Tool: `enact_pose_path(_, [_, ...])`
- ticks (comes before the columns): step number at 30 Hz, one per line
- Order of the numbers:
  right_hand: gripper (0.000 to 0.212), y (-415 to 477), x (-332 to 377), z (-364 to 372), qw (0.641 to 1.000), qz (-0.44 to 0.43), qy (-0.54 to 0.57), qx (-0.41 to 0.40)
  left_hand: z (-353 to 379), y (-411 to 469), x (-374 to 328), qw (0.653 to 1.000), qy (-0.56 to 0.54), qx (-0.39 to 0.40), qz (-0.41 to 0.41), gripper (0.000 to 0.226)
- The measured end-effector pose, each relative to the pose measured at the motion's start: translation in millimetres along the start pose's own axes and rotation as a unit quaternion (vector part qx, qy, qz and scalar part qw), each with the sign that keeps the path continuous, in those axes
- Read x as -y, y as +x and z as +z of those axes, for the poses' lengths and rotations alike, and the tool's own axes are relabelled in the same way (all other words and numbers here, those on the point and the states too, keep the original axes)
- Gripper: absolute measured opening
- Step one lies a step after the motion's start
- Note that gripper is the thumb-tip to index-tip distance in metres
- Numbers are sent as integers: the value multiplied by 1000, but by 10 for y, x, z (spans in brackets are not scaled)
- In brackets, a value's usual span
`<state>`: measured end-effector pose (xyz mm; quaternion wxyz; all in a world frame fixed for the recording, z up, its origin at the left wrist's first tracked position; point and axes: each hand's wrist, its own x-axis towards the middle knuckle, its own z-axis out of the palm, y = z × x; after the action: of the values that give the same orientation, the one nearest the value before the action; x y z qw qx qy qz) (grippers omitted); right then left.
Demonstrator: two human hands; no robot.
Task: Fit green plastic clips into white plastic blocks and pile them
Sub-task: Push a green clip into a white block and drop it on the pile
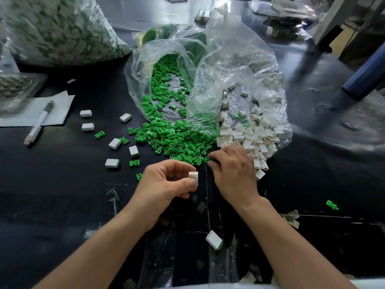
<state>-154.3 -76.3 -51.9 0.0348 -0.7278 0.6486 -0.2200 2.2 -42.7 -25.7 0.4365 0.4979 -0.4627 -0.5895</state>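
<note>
Left hand (166, 182) pinches white block (193, 176); right hand (233, 172) just beside it, fingertips at green clip pile (177, 140) edge, grip unclear.

Left hand (164, 184), white block (193, 176) in its grip; right hand (233, 172) at, perhaps on, the green clips (177, 139).

Open black mat (52, 195) near left; straight ahead, blocked by green clip heap (173, 140), white block heap (250, 138), crumpled plastic bags (220, 59).
</note>
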Motion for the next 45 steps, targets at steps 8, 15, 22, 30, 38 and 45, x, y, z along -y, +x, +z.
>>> enact_pose_path(8, [7, 123, 104, -199, 990, 2, 133, -37, 68, 104, -204, 999, -37, 17, -36, 13])
enact_pose_path(15, [18, 69, 152, -233, 943, 61, 323, 54, 120, 75, -267, 998, -58, 19, -2, 20])
enact_pose_path(22, [34, -106, 97, -234, 900, 46, 427, 73, 1, 1, -135, 999, -19, -11, 25, 19])
enact_pose_path(30, [24, -99, 86, -248, 876, 59, 472, 81, -33, 61, -144, 999, -14, -2, 37, 19])
enact_pose_path(38, [24, -117, 121, -287, 861, 24, 506, 47, -20, 78, -127, 1000, -4, 11, 26, 17])
enact_pose_path(45, [17, -130, 134, -337, 841, 37, 534, 80, -15, 73, -131, 999, 9, 15, 29, 16])
